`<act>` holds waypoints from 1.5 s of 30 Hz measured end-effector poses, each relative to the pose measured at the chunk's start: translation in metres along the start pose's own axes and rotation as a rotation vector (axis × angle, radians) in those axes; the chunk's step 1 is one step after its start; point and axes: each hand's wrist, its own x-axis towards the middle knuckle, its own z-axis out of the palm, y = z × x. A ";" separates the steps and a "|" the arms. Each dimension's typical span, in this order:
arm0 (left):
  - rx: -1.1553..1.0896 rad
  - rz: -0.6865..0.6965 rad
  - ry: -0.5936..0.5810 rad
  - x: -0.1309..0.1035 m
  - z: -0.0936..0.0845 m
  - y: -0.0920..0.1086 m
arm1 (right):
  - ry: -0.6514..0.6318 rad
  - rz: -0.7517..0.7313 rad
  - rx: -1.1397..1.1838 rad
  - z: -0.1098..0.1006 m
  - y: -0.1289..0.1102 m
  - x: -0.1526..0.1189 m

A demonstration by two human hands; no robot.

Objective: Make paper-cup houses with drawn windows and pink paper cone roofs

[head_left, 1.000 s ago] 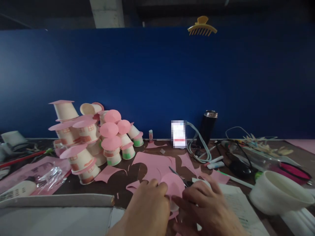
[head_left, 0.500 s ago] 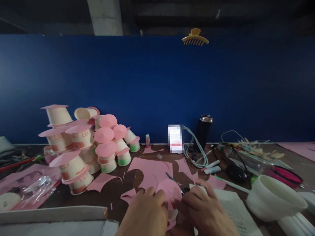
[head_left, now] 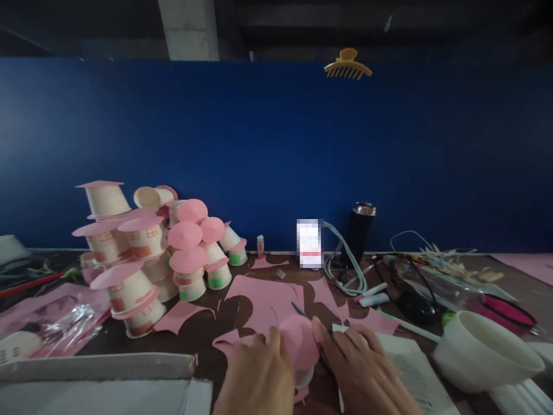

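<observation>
A pink paper cone [head_left: 299, 340] sits like a roof on a white paper cup [head_left: 303, 377], of which only the lower side shows. My left hand [head_left: 258, 372] grips the cone's left edge, its thumb hidden behind the hand. At the opposite edge, my right hand [head_left: 360, 360] has its thumb and fingers pressed against the paper. Scissors [head_left: 298, 308] lie partly under the cone and my right hand. Around them are pink paper offcuts [head_left: 268, 294].
Stacked paper-cup houses with pink roofs [head_left: 142, 245] stand at the left. A cardboard box [head_left: 97, 366] fills the near left. At the right are a black flask [head_left: 359, 230], coiled cable [head_left: 332, 271], markers [head_left: 374, 298] and a white bowl-shaped container [head_left: 484, 351]. A phone [head_left: 310, 243] stands behind.
My right hand has shifted its fingers up along the cone's right edge. The cone has tipped slightly, and my left hand has moved a little to the right.
</observation>
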 end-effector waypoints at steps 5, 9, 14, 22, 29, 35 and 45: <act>0.021 0.010 -0.091 0.001 0.001 0.006 | -0.017 -0.047 -0.037 0.004 -0.005 -0.001; 0.040 -0.026 0.001 0.000 0.001 0.004 | 0.011 0.004 -0.061 0.004 -0.006 0.000; 0.093 -0.059 0.169 0.002 0.004 0.003 | 0.109 0.013 -0.016 0.007 -0.009 0.007; 0.039 -0.020 0.137 0.006 0.006 0.001 | 0.075 0.010 0.053 0.007 -0.014 0.009; 0.016 -0.050 0.206 0.008 0.011 -0.005 | 0.012 0.115 0.182 0.001 -0.019 0.016; -0.044 -0.033 0.112 0.007 -0.001 -0.004 | -0.078 0.174 0.285 0.005 -0.021 0.023; -0.036 -0.060 0.081 0.005 -0.006 -0.001 | -0.160 0.250 0.235 0.008 -0.024 0.022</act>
